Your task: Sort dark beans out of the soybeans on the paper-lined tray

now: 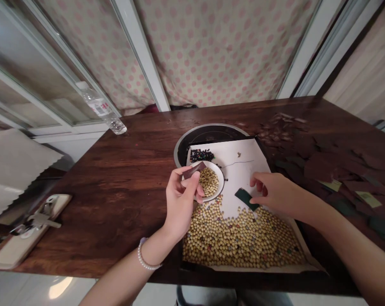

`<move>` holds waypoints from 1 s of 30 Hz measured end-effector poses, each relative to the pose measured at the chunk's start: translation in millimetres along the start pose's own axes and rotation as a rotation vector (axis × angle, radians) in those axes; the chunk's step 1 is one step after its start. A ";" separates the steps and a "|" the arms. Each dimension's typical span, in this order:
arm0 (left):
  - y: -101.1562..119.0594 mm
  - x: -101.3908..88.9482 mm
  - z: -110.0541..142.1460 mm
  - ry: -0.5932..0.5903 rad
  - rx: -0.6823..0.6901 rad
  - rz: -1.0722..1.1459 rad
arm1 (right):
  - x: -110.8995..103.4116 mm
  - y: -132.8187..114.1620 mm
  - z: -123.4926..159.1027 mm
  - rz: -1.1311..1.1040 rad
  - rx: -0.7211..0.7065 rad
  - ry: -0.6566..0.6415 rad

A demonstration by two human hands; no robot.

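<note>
While near the paper's edge (263,157), right hand (277,191)

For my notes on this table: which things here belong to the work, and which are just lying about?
In use: left hand holding dark brown card; right hand holding dark green card; white bowl of beans; spread beans; black beads.
Lying about: plastic water bottle; metal clip on pale board.

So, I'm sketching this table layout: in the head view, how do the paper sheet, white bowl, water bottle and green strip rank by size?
Largest: the white paper sheet. Then the plastic water bottle and the white bowl look close; distance from the camera makes that pair unsure. Smallest: the dark green strip.
</note>
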State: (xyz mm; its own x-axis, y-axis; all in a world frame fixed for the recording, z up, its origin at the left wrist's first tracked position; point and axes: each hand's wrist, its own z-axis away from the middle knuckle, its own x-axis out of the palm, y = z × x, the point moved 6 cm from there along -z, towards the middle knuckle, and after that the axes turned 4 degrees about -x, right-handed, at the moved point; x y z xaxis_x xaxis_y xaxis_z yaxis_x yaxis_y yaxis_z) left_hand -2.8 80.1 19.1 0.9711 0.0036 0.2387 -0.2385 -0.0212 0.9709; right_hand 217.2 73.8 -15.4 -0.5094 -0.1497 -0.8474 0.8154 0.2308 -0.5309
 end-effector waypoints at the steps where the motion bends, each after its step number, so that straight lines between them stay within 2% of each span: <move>1: 0.0 -0.1 -0.2 0.001 0.001 0.000 | 2.4 1.3 1.3 0.016 0.005 -0.037; 5: 0.1 -0.5 -0.9 0.003 0.002 -0.012 | 11.1 -7.8 3.1 -0.023 -0.016 -0.114; 13: 0.5 -0.8 -0.7 0.006 0.003 -0.009 | 13.4 -12.6 -1.7 -0.254 -0.011 -0.146; 15: 0.5 -0.7 -0.6 0.008 0.001 -0.005 | 9.3 -14.8 -3.0 -0.275 -0.015 -0.130; 17: 0.4 -0.7 -0.8 0.010 -0.002 0.001 | 1.5 -19.6 -4.4 -0.257 -0.034 -0.057; 20: 0.1 -0.7 -1.4 0.013 -0.006 0.007 | -8.8 -34.4 -5.2 -0.206 -0.159 0.070; 24: -0.1 -0.7 -1.9 0.009 -0.002 0.000 | -6.7 -55.3 -2.7 0.010 -0.406 0.135; 30: 0.3 -0.1 -1.1 0.000 0.000 -0.013 | 4.4 -60.0 -6.5 0.198 -0.519 0.153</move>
State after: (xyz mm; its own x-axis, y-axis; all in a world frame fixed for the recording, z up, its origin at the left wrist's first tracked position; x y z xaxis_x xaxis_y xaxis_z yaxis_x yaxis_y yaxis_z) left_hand -3.0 81.2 19.4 0.9742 0.0035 0.2257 -0.2256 -0.0216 0.9740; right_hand 164.3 65.5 12.7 -0.4260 0.0761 -0.9015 0.6773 0.6874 -0.2621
